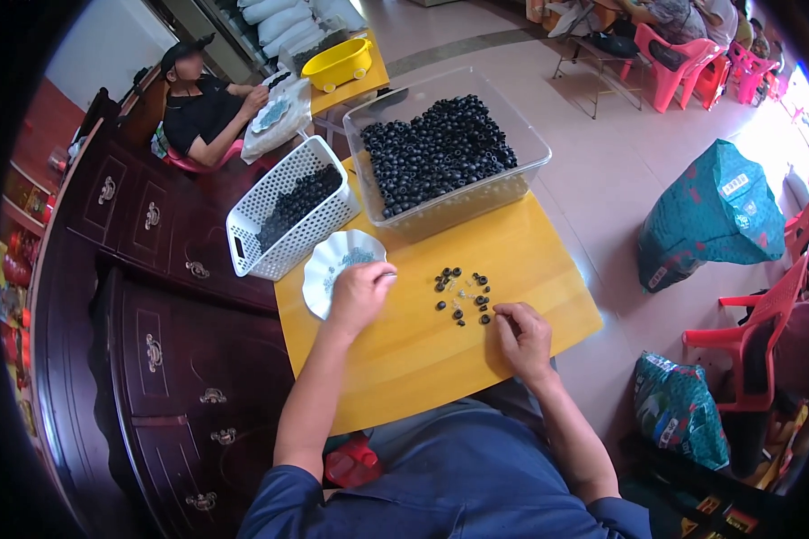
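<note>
My left hand (358, 296) is closed, thumb and fingertips pinched together over the right side of a white scalloped dish (313, 286). Whatever the pinch holds, if anything, is too small to make out. Small pale blue pieces (354, 257) lie in the dish. My right hand (523, 340) rests on the yellow tabletop (404, 382), its fingers curled in and their tips hidden from me. Just left of it, several small black ring-shaped parts (481, 300) lie scattered with tiny clear pieces (459, 295) among them.
A clear plastic bin (532, 169) of black parts stands on the table's far side, beside a white perforated basket (286, 259) with more. Dark drawers (153, 350) line the left. Green bags (706, 216) and red chairs (751, 337) stand right. Another person (208, 117) sits far left.
</note>
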`<control>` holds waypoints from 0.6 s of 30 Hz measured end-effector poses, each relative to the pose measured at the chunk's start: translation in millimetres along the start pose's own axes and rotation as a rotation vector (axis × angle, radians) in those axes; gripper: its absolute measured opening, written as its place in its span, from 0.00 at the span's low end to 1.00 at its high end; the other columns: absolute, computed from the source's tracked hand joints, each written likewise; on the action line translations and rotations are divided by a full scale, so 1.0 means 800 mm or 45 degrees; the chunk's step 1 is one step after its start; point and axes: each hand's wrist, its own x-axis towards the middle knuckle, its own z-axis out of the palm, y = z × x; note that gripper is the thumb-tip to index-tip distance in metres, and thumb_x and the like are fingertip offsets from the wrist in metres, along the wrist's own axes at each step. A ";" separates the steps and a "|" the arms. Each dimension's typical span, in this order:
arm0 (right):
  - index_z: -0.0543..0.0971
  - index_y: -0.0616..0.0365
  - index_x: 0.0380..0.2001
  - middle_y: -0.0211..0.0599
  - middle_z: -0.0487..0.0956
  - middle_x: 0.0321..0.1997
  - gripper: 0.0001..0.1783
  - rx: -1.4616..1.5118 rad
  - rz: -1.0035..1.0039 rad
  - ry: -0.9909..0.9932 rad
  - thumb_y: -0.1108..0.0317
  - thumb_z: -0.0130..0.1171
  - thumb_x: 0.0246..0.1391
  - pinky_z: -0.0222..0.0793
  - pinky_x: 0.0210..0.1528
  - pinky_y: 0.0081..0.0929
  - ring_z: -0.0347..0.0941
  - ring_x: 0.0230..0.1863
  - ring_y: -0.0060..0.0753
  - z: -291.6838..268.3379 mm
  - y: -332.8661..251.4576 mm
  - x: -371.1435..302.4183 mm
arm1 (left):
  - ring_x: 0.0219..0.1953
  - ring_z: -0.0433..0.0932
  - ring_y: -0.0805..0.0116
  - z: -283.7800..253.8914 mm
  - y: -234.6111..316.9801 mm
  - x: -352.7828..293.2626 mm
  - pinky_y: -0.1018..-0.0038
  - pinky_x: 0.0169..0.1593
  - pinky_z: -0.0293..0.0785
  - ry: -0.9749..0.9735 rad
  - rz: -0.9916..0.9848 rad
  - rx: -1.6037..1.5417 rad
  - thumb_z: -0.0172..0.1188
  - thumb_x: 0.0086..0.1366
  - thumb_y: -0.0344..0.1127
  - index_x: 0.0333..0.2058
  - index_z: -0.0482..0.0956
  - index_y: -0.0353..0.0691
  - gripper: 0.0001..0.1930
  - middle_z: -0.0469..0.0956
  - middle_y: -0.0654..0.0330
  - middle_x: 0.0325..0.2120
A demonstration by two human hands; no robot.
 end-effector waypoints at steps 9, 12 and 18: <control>0.83 0.63 0.38 0.42 0.82 0.31 0.05 -0.056 -0.047 0.012 0.77 0.64 0.58 0.73 0.34 0.27 0.79 0.30 0.35 0.001 0.000 0.000 | 0.35 0.85 0.53 -0.039 -0.068 -0.040 0.63 0.39 0.80 0.099 -0.091 0.192 0.66 0.61 0.30 0.38 0.87 0.37 0.07 0.85 0.50 0.33; 0.83 0.62 0.38 0.42 0.82 0.31 0.05 -0.077 -0.049 0.000 0.77 0.64 0.58 0.73 0.35 0.28 0.79 0.31 0.35 0.001 0.002 0.000 | 0.34 0.85 0.54 -0.032 -0.067 -0.043 0.65 0.38 0.79 0.125 -0.075 0.171 0.65 0.62 0.29 0.38 0.87 0.35 0.07 0.85 0.51 0.33; 0.83 0.61 0.39 0.42 0.82 0.33 0.06 -0.122 -0.070 0.012 0.77 0.64 0.57 0.74 0.36 0.29 0.80 0.31 0.37 0.002 -0.003 -0.006 | 0.29 0.82 0.67 -0.031 -0.027 -0.049 0.74 0.35 0.76 0.053 -0.133 -0.204 0.64 0.62 0.23 0.40 0.87 0.32 0.08 0.83 0.56 0.30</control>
